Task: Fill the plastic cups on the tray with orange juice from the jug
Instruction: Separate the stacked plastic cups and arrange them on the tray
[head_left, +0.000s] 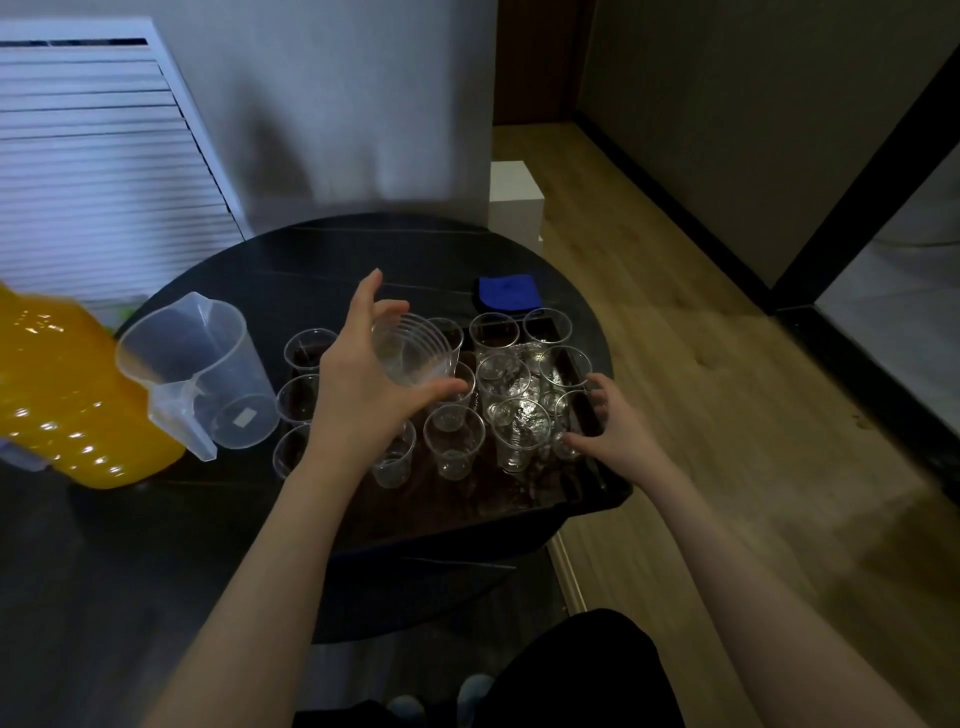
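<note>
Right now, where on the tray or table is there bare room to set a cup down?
The near strip of the tray below the cups is bare, and so is the far table between the jug and the blue cloth. The tray's right side is crowded, with the right hand at a cup there. The left hand holds a cup stack.
</note>
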